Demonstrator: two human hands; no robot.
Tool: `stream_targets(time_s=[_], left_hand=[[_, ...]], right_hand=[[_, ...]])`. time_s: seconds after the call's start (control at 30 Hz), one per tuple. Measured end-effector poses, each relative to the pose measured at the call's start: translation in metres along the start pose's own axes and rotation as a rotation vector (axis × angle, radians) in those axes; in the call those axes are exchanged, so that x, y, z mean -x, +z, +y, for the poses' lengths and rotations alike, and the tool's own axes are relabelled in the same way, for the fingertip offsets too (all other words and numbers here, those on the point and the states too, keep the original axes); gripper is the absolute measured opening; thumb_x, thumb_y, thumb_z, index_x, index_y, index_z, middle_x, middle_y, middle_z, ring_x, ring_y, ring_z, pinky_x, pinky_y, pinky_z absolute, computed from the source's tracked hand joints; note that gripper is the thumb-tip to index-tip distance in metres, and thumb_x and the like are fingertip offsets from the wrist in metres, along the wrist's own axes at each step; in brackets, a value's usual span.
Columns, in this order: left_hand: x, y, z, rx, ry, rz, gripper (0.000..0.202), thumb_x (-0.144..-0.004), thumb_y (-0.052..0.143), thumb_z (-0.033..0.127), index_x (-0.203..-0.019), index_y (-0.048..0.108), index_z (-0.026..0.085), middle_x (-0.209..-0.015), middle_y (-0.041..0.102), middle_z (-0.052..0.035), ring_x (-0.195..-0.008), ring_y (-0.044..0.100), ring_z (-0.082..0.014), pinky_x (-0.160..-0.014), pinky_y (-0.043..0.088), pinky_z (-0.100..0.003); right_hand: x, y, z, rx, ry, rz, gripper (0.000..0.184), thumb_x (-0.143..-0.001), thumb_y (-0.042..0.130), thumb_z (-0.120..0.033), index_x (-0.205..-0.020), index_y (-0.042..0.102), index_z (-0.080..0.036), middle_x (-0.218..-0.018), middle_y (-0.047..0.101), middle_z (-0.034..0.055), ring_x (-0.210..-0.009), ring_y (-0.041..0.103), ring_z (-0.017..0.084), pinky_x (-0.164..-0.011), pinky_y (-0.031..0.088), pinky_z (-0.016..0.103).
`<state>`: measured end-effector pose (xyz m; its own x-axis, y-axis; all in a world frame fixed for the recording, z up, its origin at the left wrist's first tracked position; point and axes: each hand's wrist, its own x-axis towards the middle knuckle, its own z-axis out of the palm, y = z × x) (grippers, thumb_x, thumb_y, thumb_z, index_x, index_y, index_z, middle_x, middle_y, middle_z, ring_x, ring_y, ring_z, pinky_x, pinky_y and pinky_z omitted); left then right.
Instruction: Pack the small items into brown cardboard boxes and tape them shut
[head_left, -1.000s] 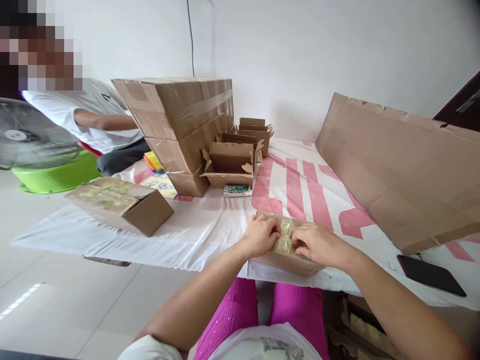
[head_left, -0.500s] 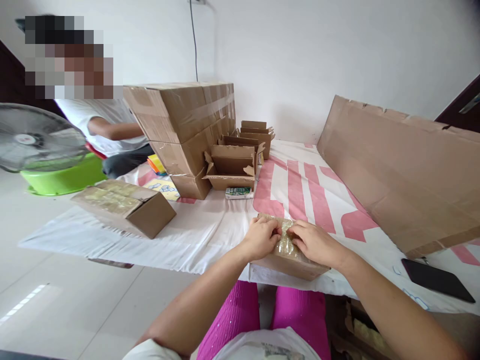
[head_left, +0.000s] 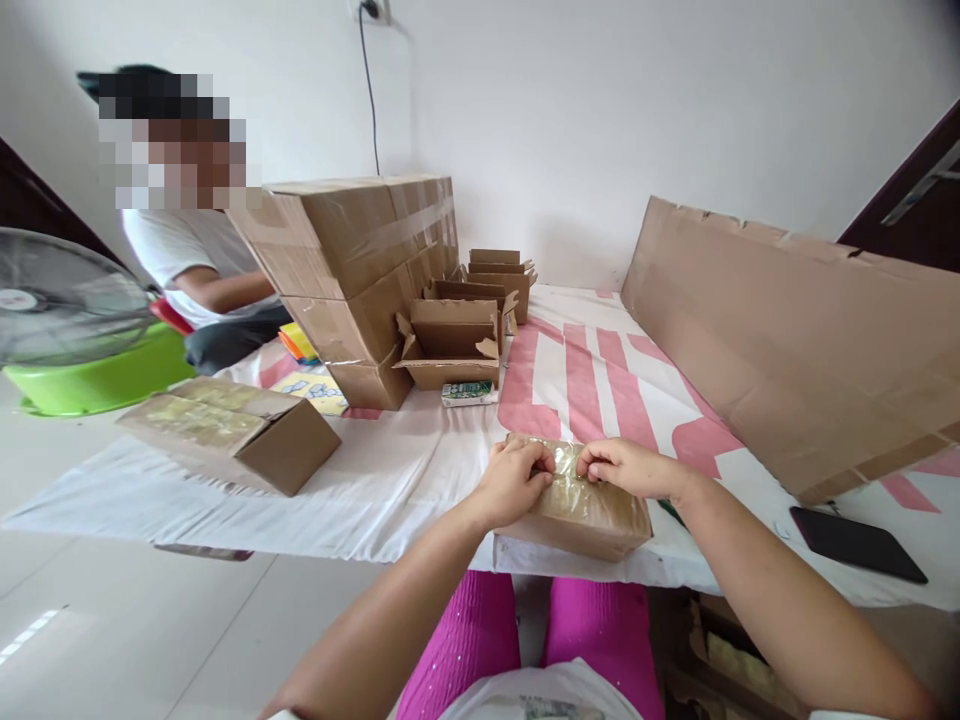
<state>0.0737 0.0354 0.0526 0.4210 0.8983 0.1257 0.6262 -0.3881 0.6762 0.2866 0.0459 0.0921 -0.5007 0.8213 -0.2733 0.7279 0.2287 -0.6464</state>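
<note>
A small cardboard box (head_left: pixel 585 545) lies at the table's near edge in front of me, with glossy, yellowish clear tape (head_left: pixel 574 495) across its top. My left hand (head_left: pixel 517 482) rests on the left part of the box, fingers curled and pinched at the tape. From the other side my right hand (head_left: pixel 626 467) comes in over the box's far edge, thumb and fingers pressed together on the tape. A narrow gap of shiny tape shows between the two hands. Their fingertips are partly hidden.
Taped boxes (head_left: pixel 352 240) are stacked at the back left, beside open boxes (head_left: pixel 454 330). Another taped box (head_left: pixel 285 455) lies left. A cardboard sheet (head_left: pixel 780 340) stands right, near a black phone (head_left: pixel 859 545). A co-worker (head_left: pixel 195 260) sits beyond the stack; a fan (head_left: pixel 67 295) stands far left.
My right hand has lifted slightly and drawn back from the box's right end, uncovering more of its taped top. The left hand stays at the tape. The whole view has shifted slightly.
</note>
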Motion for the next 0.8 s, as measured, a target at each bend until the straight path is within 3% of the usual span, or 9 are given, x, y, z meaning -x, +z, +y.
stream_targets(time_s=[0.2,0.3,0.5,0.67,0.8], left_hand=[[0.001,-0.001,0.001,0.027,-0.004,0.02,0.009,-0.074,0.057,0.013,-0.078,0.059,0.022,-0.084,0.065,-0.0001,-0.092,0.056,-0.0193,-0.096,0.035,-0.041],[0.003,-0.001,0.002,0.058,-0.008,0.051,0.01,-0.072,0.057,0.013,-0.076,0.057,0.022,-0.083,0.064,0.0006,-0.089,0.056,-0.0185,-0.095,0.036,-0.04],[0.003,-0.002,0.002,0.087,0.002,0.051,0.007,-0.072,0.058,0.014,-0.073,0.057,0.021,-0.078,0.063,0.0014,-0.085,0.057,-0.0179,-0.094,0.037,-0.038],[0.003,-0.002,0.002,0.089,0.032,0.026,0.012,-0.074,0.057,0.016,-0.083,0.063,0.022,-0.084,0.067,0.0005,-0.091,0.058,-0.0193,-0.097,0.033,-0.04],[0.005,-0.002,0.001,0.091,0.042,0.021,0.018,-0.074,0.059,0.017,-0.089,0.066,0.023,-0.087,0.069,0.0002,-0.092,0.059,-0.0194,-0.097,0.033,-0.04]], right_hand=[[0.007,0.002,-0.005,0.159,0.043,0.12,0.018,-0.083,0.049,-0.016,-0.084,0.066,-0.018,-0.091,0.069,0.0068,-0.083,0.061,0.02,-0.074,0.045,0.033],[0.012,-0.001,-0.003,0.196,0.008,0.091,0.011,-0.08,0.054,-0.018,-0.078,0.065,-0.019,-0.084,0.068,0.0045,-0.076,0.058,0.018,-0.069,0.043,0.03],[0.015,0.0,0.011,0.032,-0.053,0.024,0.007,-0.072,0.058,-0.017,-0.078,0.06,-0.019,-0.072,0.06,-0.0024,-0.064,0.052,0.012,-0.058,0.04,0.023],[0.017,0.009,0.016,-0.125,-0.055,0.087,0.01,-0.072,0.059,-0.019,-0.082,0.061,-0.018,-0.074,0.061,-0.0021,-0.068,0.055,0.013,-0.063,0.044,0.024],[0.016,0.015,0.008,-0.168,-0.078,0.124,0.014,-0.081,0.057,-0.027,-0.089,0.064,-0.019,-0.084,0.066,0.0007,-0.077,0.06,0.015,-0.071,0.046,0.028]])
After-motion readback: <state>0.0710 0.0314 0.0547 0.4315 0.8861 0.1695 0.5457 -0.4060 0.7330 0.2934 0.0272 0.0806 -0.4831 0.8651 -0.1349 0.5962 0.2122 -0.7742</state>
